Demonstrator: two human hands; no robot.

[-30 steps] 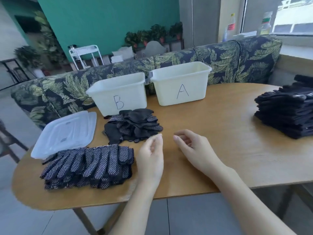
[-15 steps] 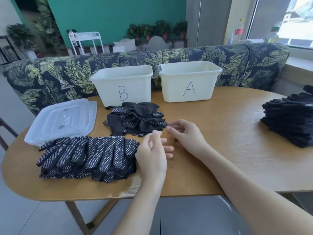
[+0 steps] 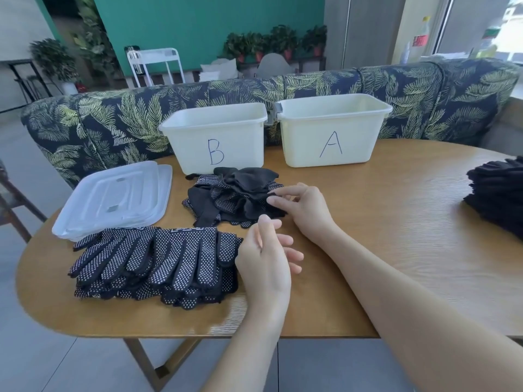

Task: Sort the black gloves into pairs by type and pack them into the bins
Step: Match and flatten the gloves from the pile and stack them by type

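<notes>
— On the table [image 3: 396,222], what differs from half a second back?

— Mostly the right hand [image 3: 304,206]. Before, it hovered beside the loose heap of gloves [image 3: 226,196]; now it has reached onto the heap's right edge, with fingertips [image 3: 273,202] touching the black fabric. Whether it actually pinches a glove or only touches, I cannot tell.

— And the left hand [image 3: 266,258]?

— It stays roughly where it was, raised just in front of the heap and beside the flat stack of dotted gloves [image 3: 155,261]. Its fingers are loosely curled, holding nothing, so it is relaxed.

— Where do the gloves lie?

— That loose heap, a mix of plain black and white-dotted pieces, sits just in front of the bin marked B [image 3: 216,137]. The flat stack of dotted gloves lies nearer the front left edge, fingers pointing left and away. A second pile, of plain black gloves [image 3: 498,193], sits well apart at the far right edge. None of these piles has shifted.

— The bins?

— Bin B and the bin marked A [image 3: 331,131] stand side by side at the back, A to the right. I cannot see down to the bottom of either.

— Anything else?

— A stack of clear plastic lids [image 3: 113,199] rests left of the heap, behind the dotted stack, unmoved. A leaf-patterned sofa [image 3: 113,123] runs behind the table.
</notes>
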